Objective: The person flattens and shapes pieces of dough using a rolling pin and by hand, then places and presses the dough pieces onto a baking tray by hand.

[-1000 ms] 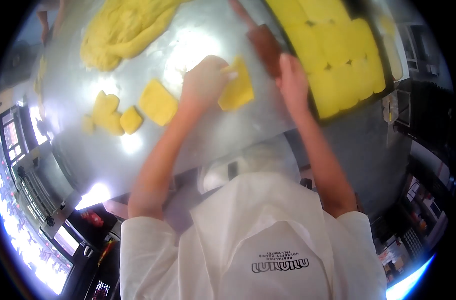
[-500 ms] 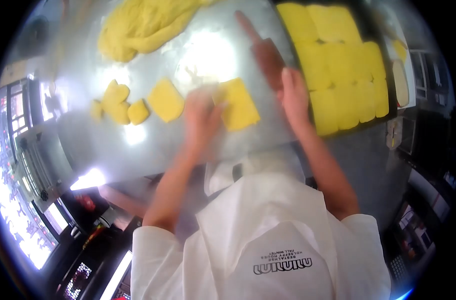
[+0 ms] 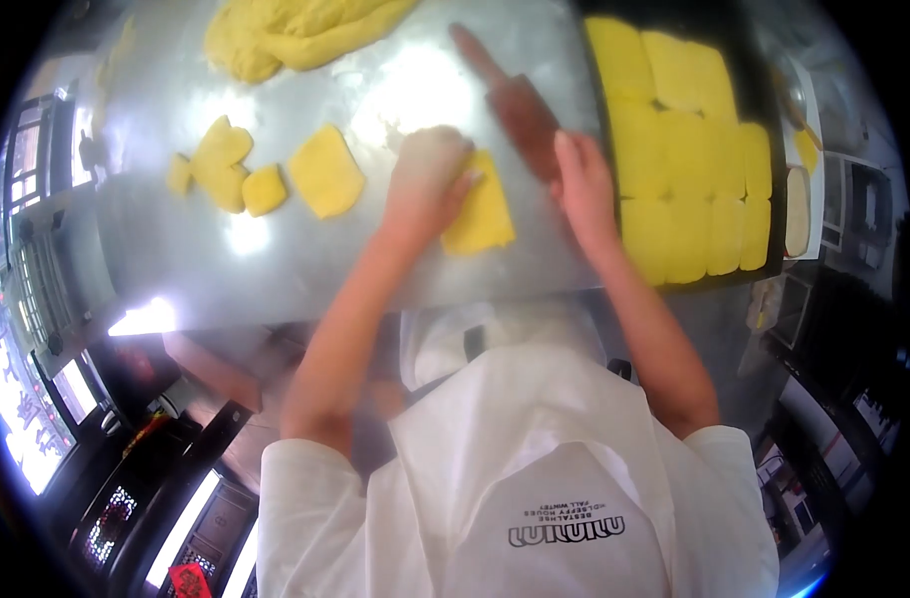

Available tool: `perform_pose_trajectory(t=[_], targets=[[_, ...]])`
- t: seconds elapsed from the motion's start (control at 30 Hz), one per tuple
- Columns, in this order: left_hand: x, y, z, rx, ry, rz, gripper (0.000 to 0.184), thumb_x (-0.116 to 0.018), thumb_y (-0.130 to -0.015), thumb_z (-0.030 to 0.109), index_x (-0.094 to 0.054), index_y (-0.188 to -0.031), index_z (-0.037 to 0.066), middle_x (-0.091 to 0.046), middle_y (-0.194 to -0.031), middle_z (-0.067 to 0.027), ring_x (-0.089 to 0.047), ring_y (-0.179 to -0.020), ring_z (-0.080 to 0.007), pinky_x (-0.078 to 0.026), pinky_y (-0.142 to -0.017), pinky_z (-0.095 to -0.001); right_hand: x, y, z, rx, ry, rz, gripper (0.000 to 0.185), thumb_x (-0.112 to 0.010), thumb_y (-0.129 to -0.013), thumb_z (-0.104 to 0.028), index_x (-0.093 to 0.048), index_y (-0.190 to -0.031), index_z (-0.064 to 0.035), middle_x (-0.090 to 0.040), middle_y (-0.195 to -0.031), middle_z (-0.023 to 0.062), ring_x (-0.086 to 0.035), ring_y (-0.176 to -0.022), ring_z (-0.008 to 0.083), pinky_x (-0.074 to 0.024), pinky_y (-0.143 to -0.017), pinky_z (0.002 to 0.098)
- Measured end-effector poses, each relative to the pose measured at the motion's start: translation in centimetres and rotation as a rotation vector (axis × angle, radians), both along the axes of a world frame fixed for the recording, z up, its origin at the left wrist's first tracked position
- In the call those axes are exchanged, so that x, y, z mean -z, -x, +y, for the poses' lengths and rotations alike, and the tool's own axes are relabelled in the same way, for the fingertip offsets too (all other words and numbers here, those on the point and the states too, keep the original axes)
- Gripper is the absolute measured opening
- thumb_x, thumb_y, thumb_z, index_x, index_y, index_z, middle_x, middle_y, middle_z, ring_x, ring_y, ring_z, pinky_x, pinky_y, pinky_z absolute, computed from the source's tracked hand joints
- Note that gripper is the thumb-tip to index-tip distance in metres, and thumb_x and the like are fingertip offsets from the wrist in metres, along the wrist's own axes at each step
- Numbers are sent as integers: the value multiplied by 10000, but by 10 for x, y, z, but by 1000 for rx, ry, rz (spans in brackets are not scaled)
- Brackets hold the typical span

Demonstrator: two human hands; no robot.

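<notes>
A flat square of yellow dough (image 3: pixel 485 214) lies on the metal worktop (image 3: pixel 305 269) in front of me. My left hand (image 3: pixel 427 177) is curled over its upper left side, thumb on the dough; motion blurs the other fingers. A reddish-brown rolling pin (image 3: pixel 525 115) lies at a slant to the right of the dough. My right hand (image 3: pixel 585 184) grips its near end, covering that handle. Left of my left hand lies another flat dough piece (image 3: pixel 325 171). Beyond it are a small dough lump (image 3: pixel 264 190) and an irregular dough piece (image 3: pixel 219 164).
A large mass of dough (image 3: pixel 305 35) lies at the far side of the worktop. Against the right edge stands a dark tray (image 3: pixel 777 214) with several flat yellow dough pieces (image 3: pixel 679 149) in rows. Part of another person's arm (image 3: pixel 211 364) shows below the worktop at left.
My left hand has moved up and slightly right over the dough square, covering more of its upper left. My right hand stays at the rolling pin's near end. The view has shifted slightly.
</notes>
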State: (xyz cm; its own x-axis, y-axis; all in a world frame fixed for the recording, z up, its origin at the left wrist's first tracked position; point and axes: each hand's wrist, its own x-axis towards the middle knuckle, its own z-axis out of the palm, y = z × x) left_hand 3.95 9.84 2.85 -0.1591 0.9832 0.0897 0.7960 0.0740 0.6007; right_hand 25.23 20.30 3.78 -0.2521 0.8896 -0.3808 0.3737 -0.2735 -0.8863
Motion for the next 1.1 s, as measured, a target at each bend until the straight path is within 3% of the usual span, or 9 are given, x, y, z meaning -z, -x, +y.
perform_pose_trajectory(t=[0.07, 0.27, 0.37, 0.53, 0.63, 0.7, 0.77, 0.87, 1.1], targets=[[-20, -22, 5, -101, -143, 184, 698, -808, -871, 189, -516, -1479, 8, -488, -1521, -249, -440, -1408, -464, -394, -1165, -518, -2, 2, 5, -9, 61, 4, 582, -582, -1043, -533, -636, -1269, 2, -667, -913, 65, -578, -654, 131, -490, -678, 305], [11, -72, -3, -117, -3, 178, 932, -755, -920, 406, -322, -1564, -110, -349, -1629, -308, -335, -1497, -496, -257, -1257, -549, 1, 12, 23, -124, -15, -37, 606, -758, -953, -471, -619, -1262, 32, -703, -986, 120, -659, -775, 180, -528, -747, 327], [15, -67, -5, -107, -9, 165, 847, -720, -965, 355, -333, -1570, -93, -362, -1626, -296, -352, -1502, -470, -268, -1253, -540, 20, 16, 37, -229, -201, -45, 621, -802, -917, -450, -611, -1304, -3, -738, -1083, 148, -726, -891, 268, -554, -834, 368], [-15, -17, -48, -589, -279, -82, 593, -576, -1048, 198, -396, -1575, -6, -417, -1594, -259, -450, -1450, -374, -352, -1200, -490, -1, 7, 30, -566, -428, -188, 677, -825, -857, -504, -605, -1408, -179, -761, -1045, 158, -743, -926, 362, -574, -847, 418], [-25, 19, -74, -732, -420, -34, 356, -573, -1043, 186, -615, -1353, 14, -601, -1342, -212, -561, -1257, -373, -439, -1073, -481, -17, 6, 29, -892, -492, -266, 731, -814, -816, -585, -605, -1427, -241, -764, -895, 131, -740, -833, 359, -581, -769, 425], [-3, 29, -86, -473, -181, 244, 205, -577, -1037, 195, -670, -1089, 21, -623, -1094, -177, -575, -1066, -376, -455, -945, -488, -19, 8, 26, -1005, -577, -333, 734, -780, -819, -640, -615, -1408, -234, -763, -873, 114, -738, -807, 350, -577, -740, 425], [17, 27, -76, -365, -186, 353, 368, -570, -1033, 227, -620, -728, 29, -566, -779, -164, -536, -825, -405, -429, -771, -517, -8, 20, 29, -1040, -656, -446, 735, -742, -828, -683, -623, -1392, -228, -763, -869, 110, -736, -804, 350, -572, -724, 431], [17, 33, -57, -496, -123, 431, 408, -552, -1043, 258, -621, -717, 23, -564, -778, -176, -536, -796, -410, -416, -748, -531, 3, 48, 52, -895, -658, -349, 730, -707, -839, -710, -631, -1377, -222, -762, -872, 114, -733, -799, 357, -568, -716, 443], [32, -15, -114, -467, -199, 332, 334, -574, -1002, 215, -595, -718, 41, -574, -813, -186, -558, -807, -415, -437, -742, -538, -11, 1, 12, -1095, -844, -321, 856, -733, -823, -710, -559, -1480, -189, -763, -931, 139, -734, -819, 361, -571, -712, 449]])
